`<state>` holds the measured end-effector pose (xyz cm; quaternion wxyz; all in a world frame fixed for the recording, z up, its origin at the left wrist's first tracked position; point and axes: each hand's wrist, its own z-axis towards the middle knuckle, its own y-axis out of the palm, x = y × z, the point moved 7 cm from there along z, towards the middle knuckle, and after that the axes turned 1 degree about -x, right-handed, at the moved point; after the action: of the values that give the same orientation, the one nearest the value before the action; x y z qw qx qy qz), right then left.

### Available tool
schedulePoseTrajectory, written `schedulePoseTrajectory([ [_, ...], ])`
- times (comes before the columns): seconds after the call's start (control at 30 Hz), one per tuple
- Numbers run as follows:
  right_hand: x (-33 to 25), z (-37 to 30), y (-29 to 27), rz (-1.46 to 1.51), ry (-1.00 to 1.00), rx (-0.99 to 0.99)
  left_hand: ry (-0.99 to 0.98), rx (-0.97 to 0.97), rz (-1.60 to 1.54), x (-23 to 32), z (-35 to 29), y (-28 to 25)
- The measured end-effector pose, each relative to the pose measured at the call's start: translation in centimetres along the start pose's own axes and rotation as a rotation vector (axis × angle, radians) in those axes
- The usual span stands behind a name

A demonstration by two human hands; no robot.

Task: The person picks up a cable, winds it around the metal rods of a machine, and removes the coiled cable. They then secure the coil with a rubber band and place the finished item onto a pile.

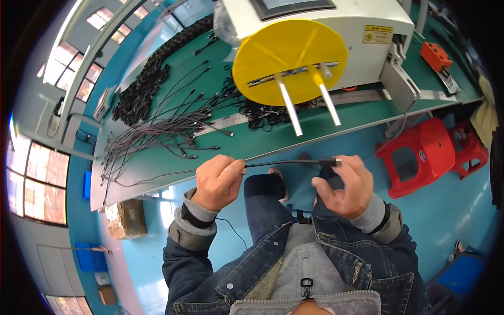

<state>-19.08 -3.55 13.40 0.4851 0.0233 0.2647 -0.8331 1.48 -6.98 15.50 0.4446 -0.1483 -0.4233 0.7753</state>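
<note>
- Grey zip-up top (275, 278) and dark denim jacket (391, 294), worn by the person, fill the bottom centre of the frame.
- Left hand (217, 182), just left of centre: closed, gripping a thin black cable (286, 162) between thumb and curled fingers.
- Right hand (347, 190), right of centre: partly open, thumb standing away from the fingers. The cable's black plug (328, 163) reaches the fingers in view — whether they press on it, I cannot tell.
- That cable stretches nearly level across the centre of the frame, from hand to hand, in front of the desk edge.
- Green desk (257, 140) spans the upper half. Loose dark cables (149, 135) lie fanned out at its left, with black coiled cables (137, 100) heaped behind them.
- White machine (365, 65), top centre to upper right, carries a yellow disc (273, 50) with two metal rods (289, 105) jutting forward.
- Red stools (417, 152) stand on the blue floor (457, 210) at right — a cardboard box (126, 219) sits at lower left.
</note>
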Motion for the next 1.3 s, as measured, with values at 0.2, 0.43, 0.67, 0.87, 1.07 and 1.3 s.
schedulePoseTrajectory([
  [0.2,0.4,1.0,-4.6,-0.286,-0.124,0.192,0.072,-0.117,-0.135,1.6,3.9,0.3],
  [0.43,3.0,3.0,-4.4,-0.409,-0.114,0.030,-0.006,-0.222,-0.463,1.0,7.7,0.4],
  [0.67,7.9,4.8,-1.7,-0.314,-0.049,0.069,-0.428,0.072,-0.712,-3.2,8.1,2.9],
  [0.87,13.3,4.0,2.6,0.193,0.478,0.165,-0.637,0.227,-0.923,-6.1,7.5,5.5],
  [1.07,14.8,5.0,2.9,0.085,0.462,0.205,-0.650,0.257,-0.889,-7.0,7.8,6.4],
  [1.3,15.0,1.5,1.5,0.100,0.605,0.330,-0.623,0.290,-0.910,-7.0,7.6,6.8],
])
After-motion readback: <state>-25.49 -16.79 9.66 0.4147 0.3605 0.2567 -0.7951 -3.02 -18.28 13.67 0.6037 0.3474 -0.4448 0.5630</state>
